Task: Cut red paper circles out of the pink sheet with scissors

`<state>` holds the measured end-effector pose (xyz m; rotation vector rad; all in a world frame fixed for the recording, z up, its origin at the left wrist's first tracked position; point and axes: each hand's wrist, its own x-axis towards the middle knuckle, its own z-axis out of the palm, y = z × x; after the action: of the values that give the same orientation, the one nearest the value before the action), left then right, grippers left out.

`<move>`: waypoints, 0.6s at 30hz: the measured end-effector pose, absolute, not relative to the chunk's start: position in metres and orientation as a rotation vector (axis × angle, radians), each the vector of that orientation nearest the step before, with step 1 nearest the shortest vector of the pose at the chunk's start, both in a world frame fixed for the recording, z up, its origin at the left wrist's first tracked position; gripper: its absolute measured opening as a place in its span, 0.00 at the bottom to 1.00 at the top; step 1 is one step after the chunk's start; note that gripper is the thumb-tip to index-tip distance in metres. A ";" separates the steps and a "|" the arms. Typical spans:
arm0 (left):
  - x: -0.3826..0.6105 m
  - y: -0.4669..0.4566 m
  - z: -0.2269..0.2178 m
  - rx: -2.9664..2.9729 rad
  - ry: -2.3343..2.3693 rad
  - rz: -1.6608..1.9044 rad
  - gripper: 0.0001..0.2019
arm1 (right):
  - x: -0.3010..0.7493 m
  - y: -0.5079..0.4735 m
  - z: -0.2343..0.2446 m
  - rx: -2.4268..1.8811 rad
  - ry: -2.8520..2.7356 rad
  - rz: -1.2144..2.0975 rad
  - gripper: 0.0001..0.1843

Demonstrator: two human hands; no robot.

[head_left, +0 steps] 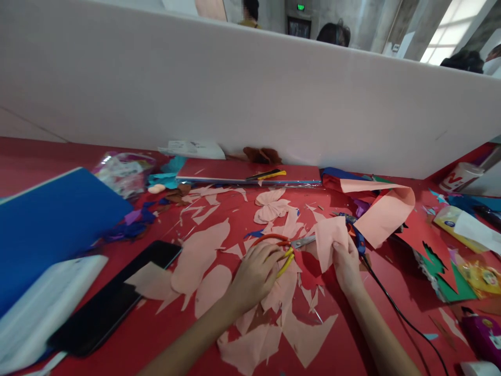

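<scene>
Your left hand point(254, 277) is closed firmly around the yellow handles of the scissors point(291, 248), and their blades are almost shut, reaching the edge of the peach paper sheet point(331, 240). Your right hand point(346, 263) pinches this sheet above the red table point(129, 334), just beside a blue glue gun point(354, 230).

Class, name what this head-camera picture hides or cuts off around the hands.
Head view:
- Tips of the scissors: hidden behind the pink paper.
- Blue glue gun: mostly hidden by the right hand and paper.
- Purple container: cut off by the right edge.
- Scissor handles: partly covered by the left hand.
</scene>
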<state>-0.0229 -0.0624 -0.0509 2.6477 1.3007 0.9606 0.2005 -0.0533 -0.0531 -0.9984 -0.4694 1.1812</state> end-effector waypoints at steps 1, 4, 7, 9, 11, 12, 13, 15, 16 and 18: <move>-0.023 -0.062 -0.052 2.639 1.305 0.960 0.14 | 0.200 -0.053 -0.054 -0.995 -0.471 1.188 0.21; -0.025 -0.061 -0.055 2.616 1.310 0.944 0.14 | 0.200 -0.053 -0.058 -0.994 -0.471 1.203 0.19; -0.025 -0.060 -0.057 2.623 1.315 0.905 0.14 | 0.201 -0.052 -0.061 -1.003 -0.510 1.173 0.18; -0.024 -0.059 -0.058 2.649 1.321 0.892 0.14 | 0.202 -0.052 -0.062 -1.004 -0.531 1.159 0.19; -0.024 -0.060 -0.058 2.689 1.333 0.902 0.14 | 0.202 -0.052 -0.063 -1.015 -0.516 1.172 0.20; -0.024 -0.060 -0.058 2.719 1.333 0.916 0.15 | 0.202 -0.052 -0.063 -1.026 -0.502 1.187 0.18; -0.023 -0.061 -0.057 2.762 1.313 0.932 0.15 | 0.202 -0.052 -0.063 -1.038 -0.493 1.200 0.17; -0.019 -0.065 -0.056 2.878 1.211 0.937 0.17 | 0.202 -0.052 -0.063 -1.048 -0.503 1.210 0.13; -0.016 -0.066 -0.055 2.934 1.143 0.916 0.17 | 0.201 -0.052 -0.063 -1.043 -0.520 1.208 0.12; -0.009 -0.069 -0.054 3.008 1.035 0.824 0.19 | 0.200 -0.053 -0.063 -1.024 -0.563 1.199 0.12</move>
<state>-0.0088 -0.0692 -0.0536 3.0079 1.0351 0.8243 0.2002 -0.0527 -0.0626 -1.0239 -0.5628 1.1994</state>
